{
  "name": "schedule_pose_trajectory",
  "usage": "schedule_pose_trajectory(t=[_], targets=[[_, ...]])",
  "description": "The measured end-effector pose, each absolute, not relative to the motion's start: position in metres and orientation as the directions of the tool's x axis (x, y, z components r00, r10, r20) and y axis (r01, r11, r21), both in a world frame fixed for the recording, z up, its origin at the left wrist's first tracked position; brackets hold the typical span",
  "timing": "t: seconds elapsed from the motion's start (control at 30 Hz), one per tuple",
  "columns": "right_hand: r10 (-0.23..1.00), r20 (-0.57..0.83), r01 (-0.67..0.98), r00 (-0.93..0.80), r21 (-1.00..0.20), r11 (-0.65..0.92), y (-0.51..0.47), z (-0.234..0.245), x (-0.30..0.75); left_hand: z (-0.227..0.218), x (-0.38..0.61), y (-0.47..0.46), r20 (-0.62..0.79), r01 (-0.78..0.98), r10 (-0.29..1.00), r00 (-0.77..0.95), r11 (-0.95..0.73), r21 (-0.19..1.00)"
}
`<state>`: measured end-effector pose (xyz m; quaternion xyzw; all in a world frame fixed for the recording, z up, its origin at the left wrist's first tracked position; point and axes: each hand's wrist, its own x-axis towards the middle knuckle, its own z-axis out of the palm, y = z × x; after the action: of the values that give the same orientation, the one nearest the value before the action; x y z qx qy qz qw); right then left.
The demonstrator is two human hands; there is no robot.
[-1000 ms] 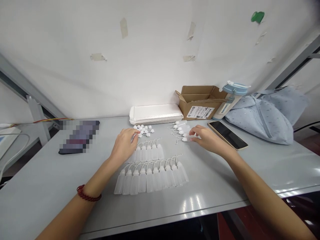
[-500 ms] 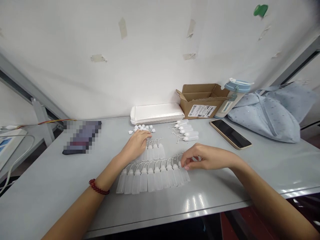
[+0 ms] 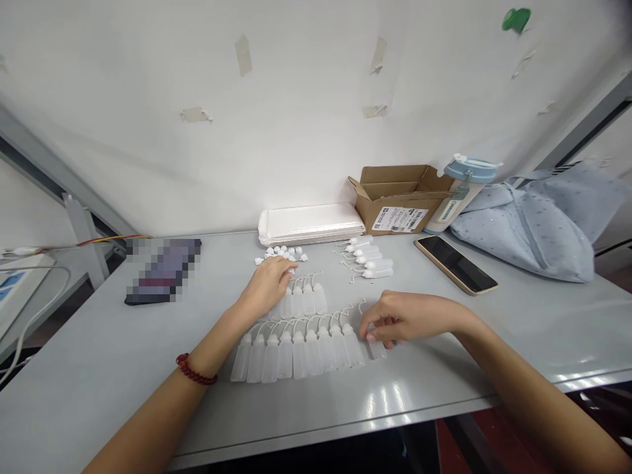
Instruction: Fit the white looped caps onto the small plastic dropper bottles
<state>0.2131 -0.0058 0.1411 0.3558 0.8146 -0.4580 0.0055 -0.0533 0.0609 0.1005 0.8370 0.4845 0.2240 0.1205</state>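
A row of small translucent plastic dropper bottles (image 3: 299,355) lies on the grey table, each with a thin curved white tube or strap at its neck. At the row's right end, my right hand (image 3: 395,319) pinches one separate dropper bottle (image 3: 378,350), which shows partly below the fingers. Farther back, my left hand (image 3: 266,286) rests beside a shorter row of bottles (image 3: 309,301), its fingers bent together and partly covering it. Several small white caps (image 3: 281,251) lie just beyond the left fingertips. Whether those fingers hold a cap is hidden.
Several capped bottles (image 3: 378,263) lie behind my right hand. At the back stand a stack of white flat boxes (image 3: 311,220), an open cardboard box (image 3: 399,217) and a blue-lidded tumbler (image 3: 469,172). Phone (image 3: 457,264) and blue cloth bag (image 3: 528,230) lie right.
My right hand has drawn the end bottle slightly to the right, leaving a gap beside the front row. The left hand has stayed almost still.
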Motion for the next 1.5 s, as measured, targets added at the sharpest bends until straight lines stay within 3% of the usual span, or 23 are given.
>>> schedule_pose_trajectory(t=[0.1, 0.2, 0.27, 0.37, 0.53, 0.87, 1.5], targets=[[0.610, -0.268, 0.568, -0.746, -0.734, 0.372, -0.004, 0.141, 0.214, 0.112, -0.049, 0.050, 0.307, 0.752, 0.893, 0.330, -0.445, 0.486], [0.711, -0.096, 0.527, -0.697, -0.740, 0.417, -0.004, 0.142, 0.211, 0.125, -0.041, 0.033, 0.240, 0.606, 0.944, 0.227, -0.329, 0.724], [0.778, 0.023, 0.489, -0.628, -0.766, 0.418, -0.004, 0.141, 0.207, 0.129, -0.036, 0.024, 0.136, 0.477, 0.955, 0.265, -0.252, 0.842], [0.810, 0.147, 0.416, -0.568, -0.798, 0.436, -0.005, 0.138, 0.202, 0.129, -0.030, 0.014, 0.027, 0.379, 0.933, 0.360, -0.173, 0.909], [0.773, 0.188, 0.411, -0.606, -0.757, 0.507, -0.007, 0.132, 0.195, 0.126, -0.028, 0.009, -0.046, 0.307, 0.914, 0.404, -0.088, 0.948], [0.728, 0.181, 0.450, -0.661, -0.681, 0.578, -0.013, 0.129, 0.184, 0.124, -0.026, 0.008, 0.039, 0.161, 0.911, 0.411, -0.115, 0.980], [0.717, 0.155, 0.306, -0.679, -0.829, 0.468, -0.016, 0.132, 0.185, 0.128, -0.030, 0.009, -0.129, 0.151, 0.858, 0.498, 0.061, 0.987]])
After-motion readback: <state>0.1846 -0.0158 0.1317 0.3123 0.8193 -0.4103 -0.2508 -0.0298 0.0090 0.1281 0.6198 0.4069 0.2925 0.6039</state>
